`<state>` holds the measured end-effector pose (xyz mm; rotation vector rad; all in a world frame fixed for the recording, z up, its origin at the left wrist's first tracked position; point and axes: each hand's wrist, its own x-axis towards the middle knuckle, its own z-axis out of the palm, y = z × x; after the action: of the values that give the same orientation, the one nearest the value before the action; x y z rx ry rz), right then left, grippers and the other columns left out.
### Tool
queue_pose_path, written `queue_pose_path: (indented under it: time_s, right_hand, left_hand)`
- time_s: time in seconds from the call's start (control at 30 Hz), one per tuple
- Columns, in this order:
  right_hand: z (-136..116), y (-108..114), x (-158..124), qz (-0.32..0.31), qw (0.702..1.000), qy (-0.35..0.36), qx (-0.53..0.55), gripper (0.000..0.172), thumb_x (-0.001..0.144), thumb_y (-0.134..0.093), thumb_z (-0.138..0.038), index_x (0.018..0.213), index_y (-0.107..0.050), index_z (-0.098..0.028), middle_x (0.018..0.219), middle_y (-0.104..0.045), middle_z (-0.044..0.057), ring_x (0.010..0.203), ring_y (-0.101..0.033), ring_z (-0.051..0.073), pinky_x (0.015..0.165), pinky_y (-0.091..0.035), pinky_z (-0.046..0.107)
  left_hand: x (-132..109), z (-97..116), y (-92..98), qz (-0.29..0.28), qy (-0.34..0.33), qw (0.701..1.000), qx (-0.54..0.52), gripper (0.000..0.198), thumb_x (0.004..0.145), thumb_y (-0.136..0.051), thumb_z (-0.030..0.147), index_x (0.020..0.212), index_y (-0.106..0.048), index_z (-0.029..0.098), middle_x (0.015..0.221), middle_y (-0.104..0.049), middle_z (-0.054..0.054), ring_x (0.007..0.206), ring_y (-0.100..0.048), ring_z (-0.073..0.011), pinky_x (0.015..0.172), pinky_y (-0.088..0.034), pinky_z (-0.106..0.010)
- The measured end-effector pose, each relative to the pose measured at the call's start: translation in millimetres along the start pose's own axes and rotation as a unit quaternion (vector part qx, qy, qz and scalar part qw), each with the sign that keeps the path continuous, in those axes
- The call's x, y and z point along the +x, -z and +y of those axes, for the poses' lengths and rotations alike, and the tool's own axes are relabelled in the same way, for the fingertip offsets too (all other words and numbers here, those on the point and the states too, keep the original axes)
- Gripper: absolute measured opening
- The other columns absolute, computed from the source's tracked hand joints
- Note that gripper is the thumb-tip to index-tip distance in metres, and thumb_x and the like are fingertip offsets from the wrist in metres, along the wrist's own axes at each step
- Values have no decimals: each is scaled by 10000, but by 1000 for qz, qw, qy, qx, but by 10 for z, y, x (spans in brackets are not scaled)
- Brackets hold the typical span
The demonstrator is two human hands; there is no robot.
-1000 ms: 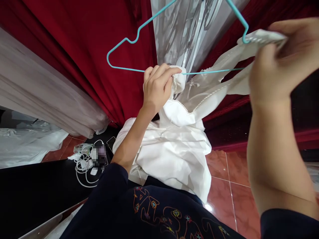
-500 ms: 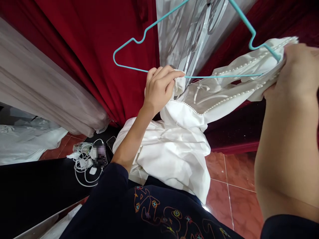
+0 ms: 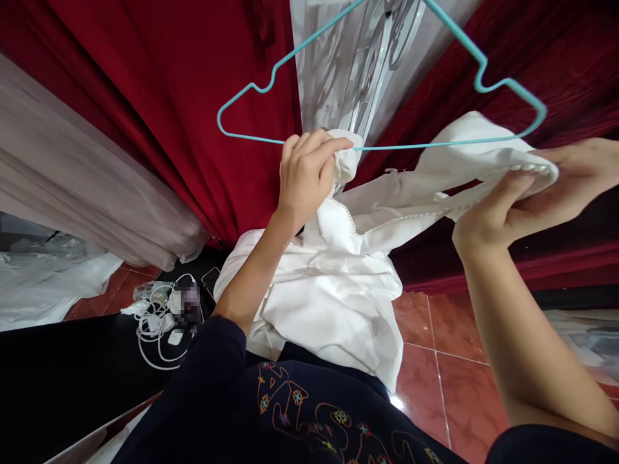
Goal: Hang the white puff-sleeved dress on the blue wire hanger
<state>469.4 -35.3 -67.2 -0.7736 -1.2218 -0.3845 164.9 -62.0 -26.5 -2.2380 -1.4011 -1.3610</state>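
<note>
A white satin dress point(image 3: 333, 303) with pearl-beaded edging drapes down across my lap. Above it a turquoise hanger point(image 3: 425, 145) spans the upper middle of the view. My left hand point(image 3: 307, 174) is closed around the hanger's bottom bar together with a beaded part of the dress. To the right, my right hand point(image 3: 512, 200) grips the other beaded part of the bodice, thumb on the pearl edge and the fingers partly hidden by cloth. That part is stretched out just below the hanger's right end, off the hanger arm.
Red curtains point(image 3: 203, 96) and pale sheer fabric point(image 3: 82, 142) hang ahead. White cables and chargers point(image 3: 157, 322) lie on a black surface point(image 3: 62, 380) at left. Red tiles point(image 3: 464, 380) cover the floor; more white fabric point(image 3: 43, 277) lies at far left.
My right hand has moved down and inward, drawing its part of the dress off the hanger's right end, which now shows bare. My left hand keeps its hold.
</note>
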Motion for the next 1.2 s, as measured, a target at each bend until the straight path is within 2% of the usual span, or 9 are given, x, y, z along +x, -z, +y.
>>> queue_pose_path:
  time_s: [0.1,0.17,0.27,0.43,0.57,0.67,0.87,1.07,1.2]
  right_hand:
    - [-347,-121,107,-88,977,193,20,350,1002,-512,-522,1047,-735,-255,932,-623,60,928,-613,233,828,-462,516]
    - [-542,-294,110,-177,967,183,31,319,1021,-492,-413,1188,-715,-257,1056,-708,71,1006,-660,241,885,-486,499]
    - [-719,-556,-2,-261,962,82,19,309,1057,-469,-380,1062,-728,-211,988,-750,62,921,-683,211,903,-447,465]
    - [-748,-725,-151,-212,977,21,12,385,1048,-483,-427,830,-687,-184,806,-706,43,789,-636,187,870,-406,428]
    - [-726,-681,-86,-195,981,7,5,400,1051,-483,-466,901,-737,-196,841,-723,48,818,-656,192,914,-417,439]
    - [-707,-646,-43,-210,978,10,13,347,1033,-537,-461,1004,-789,-224,857,-741,35,831,-671,183,927,-429,421]
    - [-651,-604,-15,-211,977,23,19,277,996,-618,-433,1073,-818,-257,808,-708,14,802,-646,163,907,-432,391]
    - [-667,-603,39,-215,976,5,20,266,993,-627,-426,1017,-821,-245,802,-724,17,768,-631,159,879,-424,384]
    - [-741,-633,5,-224,974,20,14,312,1026,-574,-459,1013,-799,-242,803,-718,24,764,-628,170,857,-421,399]
  left_hand:
    - [-6,40,-47,-8,12,1000,-17,392,1020,-453,49,1112,-741,297,1072,-740,-12,1030,-668,-220,1074,-433,-424]
    - [-10,38,-80,-24,13,999,-16,397,1046,-418,72,1136,-736,292,1122,-743,-16,1087,-670,-218,1102,-427,-429]
    - [-17,-30,-127,-32,5,999,5,394,1077,-388,105,1160,-734,275,1156,-745,-27,1127,-671,-216,1152,-412,-459]
    - [-93,-268,-138,20,-21,999,26,340,1123,-391,225,1190,-719,284,1225,-730,-41,1262,-645,-226,1219,-397,-511]
    - [-211,-683,26,221,102,970,28,325,1153,-360,375,1274,-639,260,1242,-682,-92,1229,-645,-236,1032,-538,-455]
    - [-266,-1157,229,342,172,923,-30,322,1118,-434,559,1223,-547,277,1014,-685,-31,868,-649,-152,715,-552,-354]
    - [-118,-1864,671,276,188,942,-27,527,1013,-476,797,1019,-524,272,684,-523,65,699,-625,-93,556,-459,-297]
    - [558,-1543,1009,223,125,965,-49,375,983,-616,636,989,-554,266,1010,-654,-15,881,-645,-179,799,-559,-419]
    - [992,-1088,969,140,150,974,-96,32,1005,-595,256,989,-568,252,972,-642,-37,898,-692,-224,816,-600,-427]
